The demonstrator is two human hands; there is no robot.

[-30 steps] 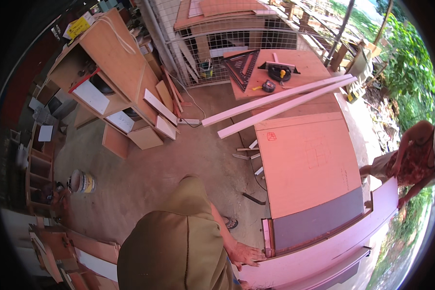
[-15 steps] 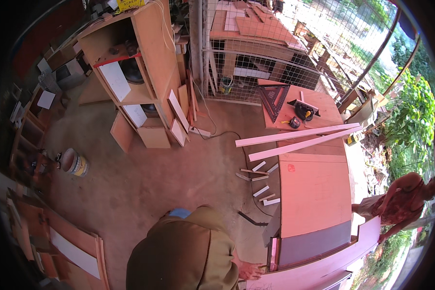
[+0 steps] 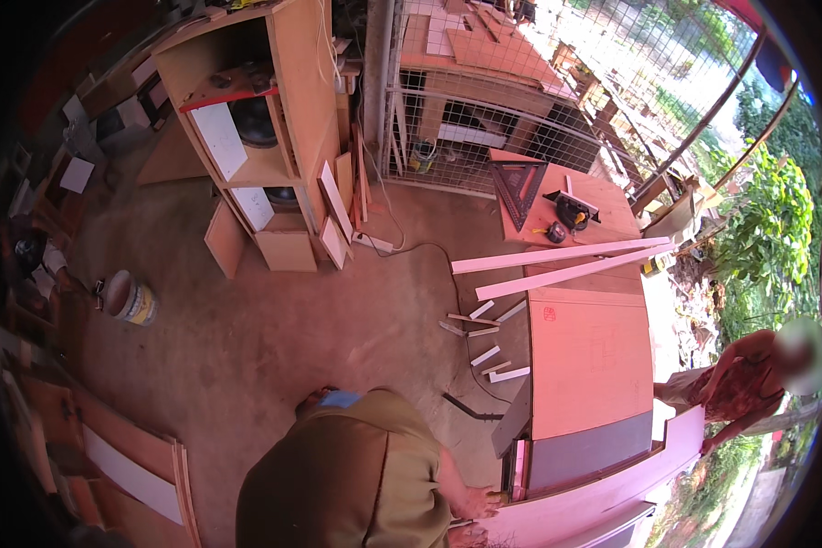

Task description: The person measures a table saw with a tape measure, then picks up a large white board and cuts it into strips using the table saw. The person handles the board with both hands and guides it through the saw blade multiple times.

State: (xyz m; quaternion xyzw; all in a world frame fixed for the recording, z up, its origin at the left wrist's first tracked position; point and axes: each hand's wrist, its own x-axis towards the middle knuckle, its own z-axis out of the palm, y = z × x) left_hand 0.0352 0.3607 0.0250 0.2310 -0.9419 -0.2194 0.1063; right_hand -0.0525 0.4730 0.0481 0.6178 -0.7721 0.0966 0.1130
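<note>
Neither of my own hands can be made out. Low in the middle, a bent person in an olive shirt [image 3: 338, 475] hides much of the floor. From that shirt's right sleeve a bare forearm reaches to a hand [image 3: 479, 500] at the near end of a long pinkish board [image 3: 603, 500]. Just below, a second hand [image 3: 468, 534] touches the same end; its arm is hidden. At the board's far end, another person in a patterned top [image 3: 744, 384] has a hand [image 3: 706, 446] on its edge. The board lies along the workbench's near side.
A cardboard-coloured sheet [image 3: 589, 365] covers the workbench. Two long strips [image 3: 562, 256], a black triangular square [image 3: 521, 187] and a tape measure [image 3: 556, 232] lie beyond. Short offcuts [image 3: 486, 354] and a cable [image 3: 454, 283] are on the floor. A wooden cabinet [image 3: 306, 119] and a bucket [image 3: 130, 300] stand left.
More of the forearm beside the olive shirt shows, and its hand sits slightly higher at the board's end. A second hand has come into sight below it. The view has shifted slightly.
</note>
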